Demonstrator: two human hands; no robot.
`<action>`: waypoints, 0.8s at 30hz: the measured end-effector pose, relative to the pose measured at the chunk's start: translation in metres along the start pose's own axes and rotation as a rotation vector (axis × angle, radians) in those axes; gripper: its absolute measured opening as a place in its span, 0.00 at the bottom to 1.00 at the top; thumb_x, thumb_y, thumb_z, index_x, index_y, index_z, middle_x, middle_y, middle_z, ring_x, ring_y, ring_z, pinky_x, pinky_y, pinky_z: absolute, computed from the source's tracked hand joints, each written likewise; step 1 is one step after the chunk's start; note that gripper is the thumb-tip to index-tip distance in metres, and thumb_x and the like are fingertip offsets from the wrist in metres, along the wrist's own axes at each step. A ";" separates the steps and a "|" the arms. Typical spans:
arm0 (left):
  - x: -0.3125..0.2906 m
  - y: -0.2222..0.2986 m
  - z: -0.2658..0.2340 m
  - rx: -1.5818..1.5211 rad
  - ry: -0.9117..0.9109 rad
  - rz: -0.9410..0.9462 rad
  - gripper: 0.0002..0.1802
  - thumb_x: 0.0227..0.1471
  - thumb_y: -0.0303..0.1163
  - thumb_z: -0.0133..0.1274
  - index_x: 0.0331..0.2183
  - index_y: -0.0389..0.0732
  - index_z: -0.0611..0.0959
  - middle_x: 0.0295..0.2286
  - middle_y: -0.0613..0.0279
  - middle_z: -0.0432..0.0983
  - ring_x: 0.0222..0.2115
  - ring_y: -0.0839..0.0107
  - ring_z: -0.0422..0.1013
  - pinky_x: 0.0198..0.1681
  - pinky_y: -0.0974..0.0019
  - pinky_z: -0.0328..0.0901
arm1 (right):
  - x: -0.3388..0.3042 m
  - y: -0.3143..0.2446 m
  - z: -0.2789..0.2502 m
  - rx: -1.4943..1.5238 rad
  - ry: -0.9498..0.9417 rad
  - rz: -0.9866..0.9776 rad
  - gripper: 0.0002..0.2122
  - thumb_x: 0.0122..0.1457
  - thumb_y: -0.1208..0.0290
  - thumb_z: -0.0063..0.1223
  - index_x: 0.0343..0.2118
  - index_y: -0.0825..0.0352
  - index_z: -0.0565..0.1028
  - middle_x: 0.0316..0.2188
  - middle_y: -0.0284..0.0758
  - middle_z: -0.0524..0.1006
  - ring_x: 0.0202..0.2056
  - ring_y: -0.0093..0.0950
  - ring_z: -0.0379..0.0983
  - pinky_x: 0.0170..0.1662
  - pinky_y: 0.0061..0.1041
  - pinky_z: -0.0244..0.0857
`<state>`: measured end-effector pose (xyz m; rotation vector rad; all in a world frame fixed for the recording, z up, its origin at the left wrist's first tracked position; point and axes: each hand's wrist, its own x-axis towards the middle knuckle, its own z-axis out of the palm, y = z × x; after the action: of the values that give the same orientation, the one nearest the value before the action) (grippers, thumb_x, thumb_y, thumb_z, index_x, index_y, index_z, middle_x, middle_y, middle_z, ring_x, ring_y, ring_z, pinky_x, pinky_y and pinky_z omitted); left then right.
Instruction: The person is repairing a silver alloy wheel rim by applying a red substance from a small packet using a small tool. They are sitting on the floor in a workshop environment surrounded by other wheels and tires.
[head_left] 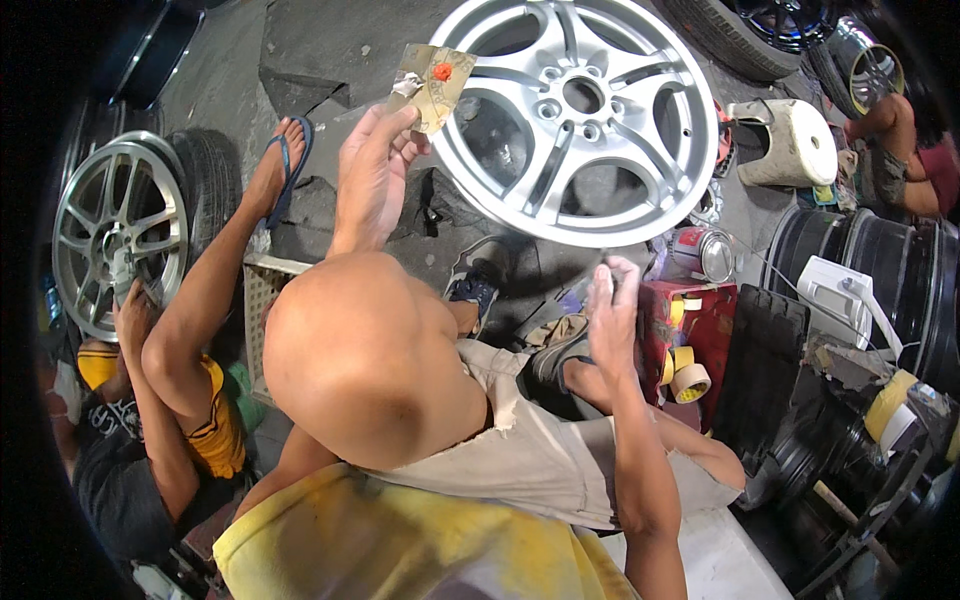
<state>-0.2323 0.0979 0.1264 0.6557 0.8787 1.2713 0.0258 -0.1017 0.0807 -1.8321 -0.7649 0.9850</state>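
My left hand (372,165) is raised at the left of a silver alloy wheel (560,215). Its thumb and fingers pinch a small tan card (440,95) bearing a bright orange dab and a whitish-grey smear. The card overlaps the wheel's left rim in the picture. Just below the wheel's lower right rim is my right hand (612,310), its fingers bent and drawn together. Whatever these fingers may hold is too small or hidden to make out. The wheel lies face up, with its spokes and centre hole showing.
At the left, another person's hand (135,315) touches a second silver wheel (125,235) beside a tyre. Right of my right hand are an open tin (705,255) and a red crate (660,300) holding tape rolls (690,382). A white stool (790,145) stands farther right.
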 end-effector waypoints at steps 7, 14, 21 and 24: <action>0.000 0.007 -0.019 -0.020 -0.006 0.037 0.10 0.61 0.28 0.56 0.44 0.38 0.77 0.39 0.63 0.78 0.37 0.78 0.73 0.41 0.69 0.69 | 0.001 -0.027 0.010 -0.253 -0.245 -0.162 0.06 0.67 0.73 0.53 0.39 0.72 0.76 0.32 0.38 0.79 0.35 0.26 0.76 0.42 0.27 0.69; -0.001 0.004 -0.022 -0.025 0.021 0.012 0.11 0.61 0.28 0.56 0.44 0.37 0.77 0.38 0.63 0.78 0.37 0.77 0.73 0.41 0.68 0.69 | 0.019 -0.036 -0.003 -0.300 -0.273 -0.366 0.06 0.64 0.76 0.57 0.40 0.71 0.78 0.37 0.40 0.80 0.38 0.31 0.78 0.44 0.30 0.70; 0.000 0.000 -0.030 -0.021 0.015 0.029 0.14 0.61 0.29 0.57 0.46 0.36 0.77 0.40 0.62 0.78 0.37 0.77 0.73 0.40 0.69 0.69 | 0.041 -0.068 0.000 -0.611 -0.397 -0.661 0.11 0.58 0.78 0.60 0.44 0.69 0.80 0.40 0.43 0.78 0.42 0.41 0.76 0.47 0.34 0.69; 0.000 0.002 -0.028 -0.013 0.017 0.028 0.14 0.61 0.29 0.57 0.47 0.36 0.77 0.40 0.62 0.79 0.37 0.76 0.72 0.41 0.69 0.69 | 0.054 -0.067 0.001 -0.629 -0.468 -0.685 0.10 0.59 0.78 0.58 0.44 0.68 0.79 0.41 0.42 0.77 0.45 0.42 0.74 0.50 0.36 0.68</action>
<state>-0.2573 0.0972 0.1128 0.6494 0.8769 1.3083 0.0450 -0.0302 0.1242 -1.6157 -2.0101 0.7485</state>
